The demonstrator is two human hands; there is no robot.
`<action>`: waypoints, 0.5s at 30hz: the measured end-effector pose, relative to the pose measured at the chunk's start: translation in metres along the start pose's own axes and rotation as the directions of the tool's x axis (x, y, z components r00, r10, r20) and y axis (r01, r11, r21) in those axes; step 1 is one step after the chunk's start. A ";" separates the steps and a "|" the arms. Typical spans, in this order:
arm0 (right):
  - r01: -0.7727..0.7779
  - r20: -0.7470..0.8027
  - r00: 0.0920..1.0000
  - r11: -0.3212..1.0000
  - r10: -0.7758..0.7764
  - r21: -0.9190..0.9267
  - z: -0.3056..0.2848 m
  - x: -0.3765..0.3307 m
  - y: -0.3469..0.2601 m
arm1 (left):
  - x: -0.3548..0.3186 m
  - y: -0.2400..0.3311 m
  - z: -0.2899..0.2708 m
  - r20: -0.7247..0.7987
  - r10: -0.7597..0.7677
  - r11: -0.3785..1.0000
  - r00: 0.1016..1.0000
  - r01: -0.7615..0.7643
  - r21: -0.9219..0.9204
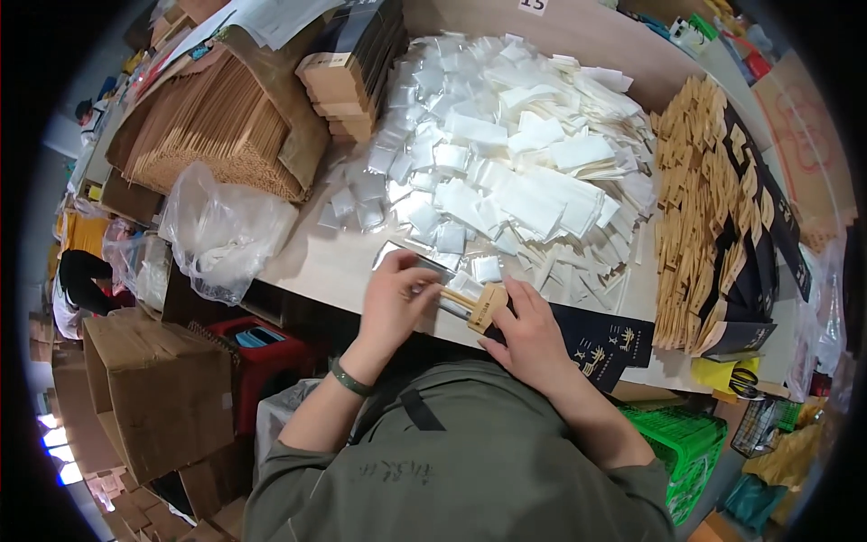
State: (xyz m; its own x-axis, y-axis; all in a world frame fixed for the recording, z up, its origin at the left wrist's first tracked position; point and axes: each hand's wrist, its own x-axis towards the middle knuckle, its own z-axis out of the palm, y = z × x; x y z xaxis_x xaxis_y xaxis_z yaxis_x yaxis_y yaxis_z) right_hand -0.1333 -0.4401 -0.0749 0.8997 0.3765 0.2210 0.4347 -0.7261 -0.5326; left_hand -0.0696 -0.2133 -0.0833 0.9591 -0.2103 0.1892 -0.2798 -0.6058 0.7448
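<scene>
Both my hands meet over the near edge of the table around a paper sleeve [489, 307] with a tan top and a dark printed body. My right hand [526, 336] grips the sleeve near its tan end, and its dark part runs to the right beneath that hand. At the sleeve's mouth, my left hand [394, 300] pinches thin light-wood sticks [459, 299], which look like chopsticks. Its fingertips are curled together. Just beyond lie a small clear packet [487, 268] and a heap of white napkin packets [542, 194].
Tan-and-dark filled sleeves [691, 208] are piled at the right. A carton [298, 108] of tightly packed tan pieces stands at the far left, beside stacked dark sleeves [339, 81]. A clear plastic bag [226, 230] hangs over the left edge. A green crate [682, 452] is low right.
</scene>
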 end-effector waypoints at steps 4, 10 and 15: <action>-0.051 0.020 0.998 0.996 0.052 -0.068 0.000 -0.003 0.003 | 0.004 0.010 0.010 0.073 -0.132 0.989 0.989 0.126 0.072; -0.001 -0.020 1.000 1.000 0.000 -0.024 -0.010 -0.007 0.008 | -0.010 0.046 0.017 0.371 0.010 0.966 0.929 0.086 -0.242; 0.271 -0.113 0.953 0.959 -0.280 -0.089 -0.013 0.010 -0.025 | -0.001 -0.014 -0.018 0.356 0.359 0.804 0.863 -0.480 0.352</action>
State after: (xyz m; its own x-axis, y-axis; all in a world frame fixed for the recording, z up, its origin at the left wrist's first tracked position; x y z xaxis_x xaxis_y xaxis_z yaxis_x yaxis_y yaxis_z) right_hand -0.1348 -0.4262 -0.0488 0.7406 0.4969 0.4524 0.6639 -0.6452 -0.3781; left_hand -0.0661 -0.1909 -0.0824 0.7117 -0.6725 0.2030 -0.7001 -0.6558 0.2825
